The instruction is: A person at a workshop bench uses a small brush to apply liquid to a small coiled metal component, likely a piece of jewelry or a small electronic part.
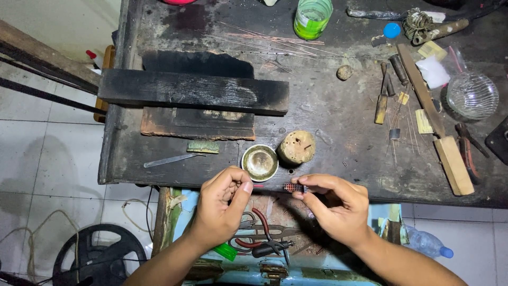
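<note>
Red thin rod (258, 186), one, pinched by left hand (222, 204), right hand (334, 204)

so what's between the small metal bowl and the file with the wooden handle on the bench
In the head view, a rounded porous stone sits right beside the metal bowl; then bare bench up to the file.

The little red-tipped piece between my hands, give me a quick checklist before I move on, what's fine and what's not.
1. Right hand pinching the small ridged piece: ok.
2. Left hand on the thin red end: ok, fingertips closed on it.
3. Piece held straight between both hands: ok, roughly level.
4. Small metal bowl clear of the hands: ok, just beyond them.
5. Red-handled pliers within reach: ok, below the hands.
6. Fine condition of the piece: cannot tell, too small.
</note>
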